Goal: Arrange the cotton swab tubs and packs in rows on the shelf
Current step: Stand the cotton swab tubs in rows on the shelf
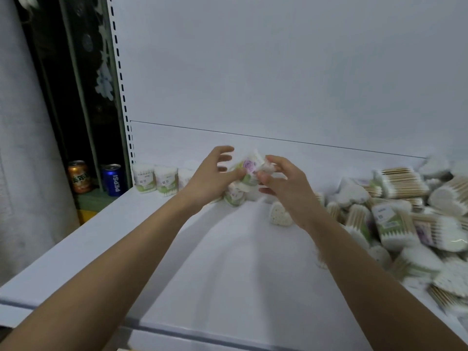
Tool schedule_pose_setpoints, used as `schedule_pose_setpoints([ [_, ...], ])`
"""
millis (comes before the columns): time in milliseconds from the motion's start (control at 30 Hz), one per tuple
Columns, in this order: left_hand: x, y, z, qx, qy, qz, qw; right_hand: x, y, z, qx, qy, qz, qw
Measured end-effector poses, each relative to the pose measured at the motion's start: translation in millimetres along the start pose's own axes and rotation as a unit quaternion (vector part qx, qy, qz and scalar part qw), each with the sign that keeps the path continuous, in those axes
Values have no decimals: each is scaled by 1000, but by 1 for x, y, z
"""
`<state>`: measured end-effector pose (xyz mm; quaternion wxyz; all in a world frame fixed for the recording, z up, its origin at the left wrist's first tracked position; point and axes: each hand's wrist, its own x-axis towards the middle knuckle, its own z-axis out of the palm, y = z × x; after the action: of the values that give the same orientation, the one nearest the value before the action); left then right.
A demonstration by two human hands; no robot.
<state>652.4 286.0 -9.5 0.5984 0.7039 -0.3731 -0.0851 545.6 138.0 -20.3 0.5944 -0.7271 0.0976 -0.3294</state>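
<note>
A cotton swab tub with a purple flower label is held up between both hands above the white shelf. My left hand touches its left side with spread fingers. My right hand pinches its right side. Below it lies another tub on its side. Three upright tubs stand in a row at the shelf's back left. A heart-shaped tub lies beside my right wrist. A large heap of swab packs and tubs fills the shelf's right side.
Left of the shelf, beyond the slotted upright, an orange can and a blue Pepsi can stand on a green ledge. The shelf's white back panel rises behind my hands. The shelf's front edge runs near the bottom.
</note>
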Motion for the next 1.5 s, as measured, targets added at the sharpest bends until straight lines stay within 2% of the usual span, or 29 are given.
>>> schedule_pose_setpoints([
  [67,4,0,-3,66,-43,70,994,6,-6,-4,-83,-25,-17,996],
  [133,7,-1,-1,105,-88,101,985,11,-10,-6,-130,-57,-24,990],
  [233,12,-9,4,143,-53,113,982,19,-3,-8,-137,-54,7,989],
  [300,14,-14,10,162,-8,105,981,23,10,-10,-214,-7,29,976],
  [400,16,-17,22,184,39,117,975,18,31,-12,-456,8,32,889],
  [533,23,-17,47,183,57,167,967,3,53,-1,-601,-79,35,795],
  [567,26,-18,53,186,58,183,964,3,55,0,-617,-95,30,781],
  [700,38,-34,78,221,66,205,951,-1,44,-10,-600,-78,21,796],
  [767,40,-46,87,273,72,207,937,-9,35,-18,-584,-88,20,807],
  [867,41,-60,94,389,99,225,888,-19,20,-26,-513,-118,38,849],
  [967,47,-74,95,450,80,215,863,-23,9,-26,-433,-123,62,891],
  [1133,56,-88,96,502,93,238,826,-28,7,-16,-498,-130,66,855],
  [1267,57,-90,94,516,79,260,812,-34,6,-7,-481,-143,83,861],
  [1400,60,-96,89,502,91,275,815,-37,5,-6,-434,-162,90,882],
  [1500,56,-85,85,452,130,321,822,-31,9,-15,-434,-107,41,894],
])
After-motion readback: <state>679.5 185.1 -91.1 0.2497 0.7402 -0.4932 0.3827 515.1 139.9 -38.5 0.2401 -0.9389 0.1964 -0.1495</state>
